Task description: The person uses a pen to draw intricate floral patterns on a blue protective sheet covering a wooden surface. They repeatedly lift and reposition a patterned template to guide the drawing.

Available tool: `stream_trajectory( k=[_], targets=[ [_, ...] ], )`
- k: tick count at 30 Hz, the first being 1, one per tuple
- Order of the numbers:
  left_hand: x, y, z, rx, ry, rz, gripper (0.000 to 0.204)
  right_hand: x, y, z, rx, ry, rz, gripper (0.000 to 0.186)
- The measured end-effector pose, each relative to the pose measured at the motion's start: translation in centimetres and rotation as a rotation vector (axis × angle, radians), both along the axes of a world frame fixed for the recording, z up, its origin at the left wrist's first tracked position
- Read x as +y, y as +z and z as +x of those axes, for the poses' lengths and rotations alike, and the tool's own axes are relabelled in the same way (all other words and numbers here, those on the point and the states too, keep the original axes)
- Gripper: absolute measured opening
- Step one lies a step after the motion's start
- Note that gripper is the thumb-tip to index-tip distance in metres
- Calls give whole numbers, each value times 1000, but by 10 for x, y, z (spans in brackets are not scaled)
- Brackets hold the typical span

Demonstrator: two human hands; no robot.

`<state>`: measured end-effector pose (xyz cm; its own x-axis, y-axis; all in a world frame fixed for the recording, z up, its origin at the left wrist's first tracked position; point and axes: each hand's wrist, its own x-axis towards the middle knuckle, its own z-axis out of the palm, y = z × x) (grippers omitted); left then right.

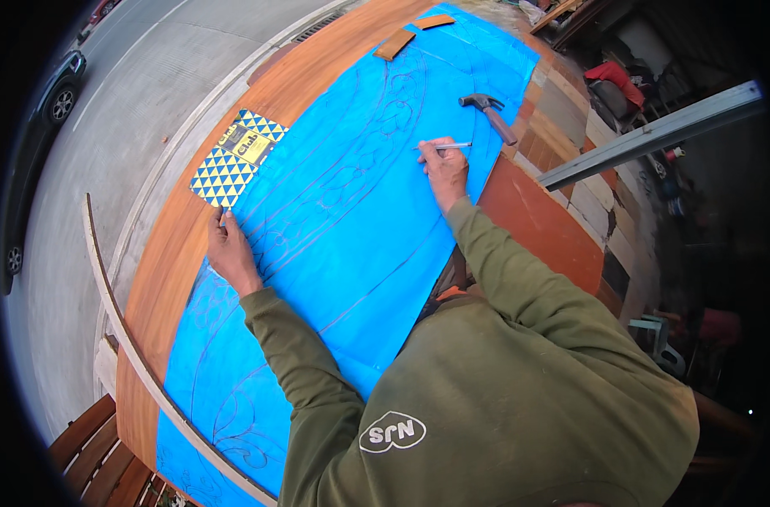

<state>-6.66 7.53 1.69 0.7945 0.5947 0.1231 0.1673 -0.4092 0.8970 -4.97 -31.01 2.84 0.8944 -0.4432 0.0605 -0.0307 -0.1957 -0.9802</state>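
Note:
My right hand (444, 173) is closed on a slim pen (459, 145) above a large blue sheet (376, 279) covered in drawn curves and scrollwork, laid over a long wooden board (152, 279). My left hand (233, 253) rests at the sheet's left side, thumb and forefinger apart, their tips touching the lower edge of a yellow-and-blue patterned card (212, 173). A claw hammer (495, 118) lies on the sheet beyond my right hand. Two small wooden pieces (395, 44) sit at the far end. A pale curved strip (123, 321) crosses the sheet's lower left.
A road (148, 59) with a parked dark car (59, 101) runs along the left. Wooden slats (89, 448) show at lower left. At the right are a metal beam (647, 135), a reddish panel (541, 224), a plastic chair (659, 342) and cluttered items (613, 84).

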Motion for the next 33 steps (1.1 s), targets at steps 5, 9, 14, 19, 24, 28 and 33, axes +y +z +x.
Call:
stream_trajectory(
  k=[5,9,14,19,24,28,33],
  targets=[
    [2,-4,0,7,-18,-35,41,-2,-2,0,-1,3,-44,25],
    [5,-6,1,25,-39,-19,41,-4,-6,2,-1,-13,-81,27],
    [5,-5,0,-16,-51,-30,40,-3,-8,2,-1,-20,-96,27],
    [1,-2,-1,-8,-46,-18,41,-5,-11,2,-17,-14,-124,26],
    [5,-7,1,-59,-52,74,41,-4,-13,2,-20,-19,-87,26],
    [1,-6,-2,-40,-55,-12,41,-5,-17,2,-41,-6,-58,25],
    [2,-4,0,17,-44,9,41,-5,-4,2,4,-21,-71,26]
  ],
)
